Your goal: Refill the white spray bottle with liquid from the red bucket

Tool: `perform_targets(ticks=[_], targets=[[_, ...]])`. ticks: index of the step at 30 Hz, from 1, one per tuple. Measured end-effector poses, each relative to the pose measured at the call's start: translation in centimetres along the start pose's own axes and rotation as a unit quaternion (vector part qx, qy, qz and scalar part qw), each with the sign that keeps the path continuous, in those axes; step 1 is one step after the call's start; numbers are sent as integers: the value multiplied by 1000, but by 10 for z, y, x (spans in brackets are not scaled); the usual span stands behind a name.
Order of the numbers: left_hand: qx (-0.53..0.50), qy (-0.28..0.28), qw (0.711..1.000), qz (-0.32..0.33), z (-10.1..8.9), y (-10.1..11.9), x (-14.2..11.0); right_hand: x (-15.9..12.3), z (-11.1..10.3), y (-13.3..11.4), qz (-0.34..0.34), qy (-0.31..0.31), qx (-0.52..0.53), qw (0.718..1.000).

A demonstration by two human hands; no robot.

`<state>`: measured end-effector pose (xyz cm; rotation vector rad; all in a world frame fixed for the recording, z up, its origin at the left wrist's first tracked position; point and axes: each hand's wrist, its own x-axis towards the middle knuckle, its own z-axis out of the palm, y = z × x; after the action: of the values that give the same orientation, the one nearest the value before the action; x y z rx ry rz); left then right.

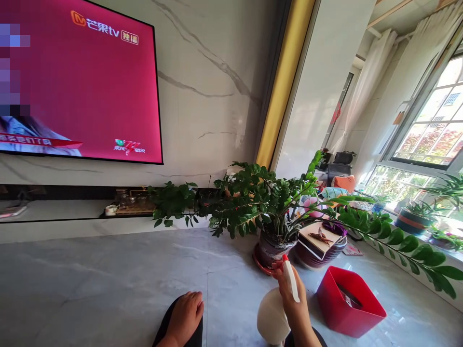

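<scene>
My right hand [289, 294] grips a spray bottle [291, 278] by its white trigger head, whose red nozzle tip points up and away from me. Below and left of that hand is a rounded cream shape [272, 315]; I cannot tell whether it is the bottle's body. Just beyond the nozzle stands a potted plant [275, 202] with long stems of glossy green leaves, its dark pot [273, 248] in a reddish saucer [261, 262]. My left hand [186, 311] lies over my dark-clothed knee, fingers draped and holding nothing.
A red bin [350, 308] with some items inside stands right of my right hand. Behind it, a board [314, 236] with dried pieces lies on a dark striped pot [311, 260]. One leafy stem [408, 241] reaches far right. A television [108, 96] hangs above a low ledge [72, 212].
</scene>
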<state>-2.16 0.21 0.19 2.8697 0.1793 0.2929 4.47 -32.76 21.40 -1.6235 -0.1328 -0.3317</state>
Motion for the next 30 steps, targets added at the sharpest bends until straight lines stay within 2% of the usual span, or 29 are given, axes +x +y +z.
perform_targets(ticks=[8,12,14,16,18,20,21,24,26,28,30], targets=[[0,-9,1000,6,-4,3,0,0,-4,17,-2,0,-5,1000],[-6,-3,1000,5,-7,3,3,1,-4,17,0,-2,-1,1000],[-29,-1,1000,8,-4,5,4,1,-3,13,-2,-8,0,1000],[-105,-25,994,8,-1,14,2,-1,0,9,-15,-14,3,1000],[-245,-83,966,19,-1,34,-1,-4,5,5,-31,-24,6,999],[-386,-152,908,59,-7,63,-4,-8,10,3,-40,-44,15,998],[-424,-181,883,90,-13,79,-5,-10,13,3,-43,-60,24,997],[-492,-228,827,148,-35,126,-7,-18,20,4,-49,-132,75,987],[-534,-263,789,151,-46,147,-7,-24,24,6,-53,-175,115,976],[-558,-291,766,130,-49,157,-7,-28,26,6,-51,-205,150,966],[-556,-303,766,113,-46,160,-6,-29,24,7,-50,-235,174,955]])
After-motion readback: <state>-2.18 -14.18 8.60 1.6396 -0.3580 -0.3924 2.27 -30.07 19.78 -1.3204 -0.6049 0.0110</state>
